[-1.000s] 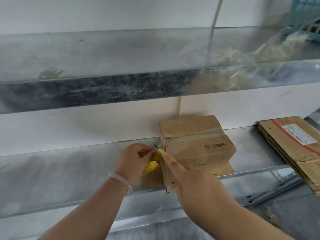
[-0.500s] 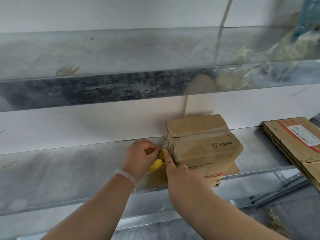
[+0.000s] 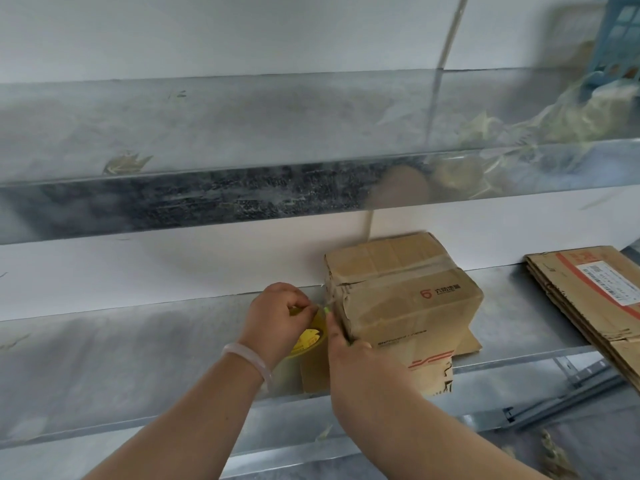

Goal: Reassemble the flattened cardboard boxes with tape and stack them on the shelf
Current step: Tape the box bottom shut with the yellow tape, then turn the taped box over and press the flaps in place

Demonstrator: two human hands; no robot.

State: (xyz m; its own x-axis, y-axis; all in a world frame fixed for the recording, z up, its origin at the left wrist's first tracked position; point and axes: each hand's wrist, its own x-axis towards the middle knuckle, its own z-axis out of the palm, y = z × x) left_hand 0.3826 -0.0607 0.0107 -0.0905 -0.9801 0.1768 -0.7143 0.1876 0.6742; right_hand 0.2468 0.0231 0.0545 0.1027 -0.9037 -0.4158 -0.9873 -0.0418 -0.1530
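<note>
Two hands are working at the left side of a taped box [image 3: 405, 306], which is sitting on the shelf [image 3: 138, 358] immediately right of the right hand [image 3: 360, 372]. A second ago that hand was only pointing one finger at the box's near top corner. It is now lying against the box's left face with its fingers straight and pressed together along the edge, the thumb touching the front. The left hand [image 3: 280, 317] is still curling round the yellow tape roll [image 3: 306, 337], just left of the right hand's fingertips. A short strip of clear tape [image 3: 328, 299] is stretching from the roll to the box corner. A pale bracelet [image 3: 247, 358] is circling the left wrist. On the box front, right of the right hand, a red shield-like logo with a few characters is showing, with a line of small dark print and red stripes lower down, all too blurred to read. Well to the right of both hands, flattened boxes [image 3: 588, 306] are lying in a stack, the top one bearing a red band and a white shipping label with illegible print.
</note>
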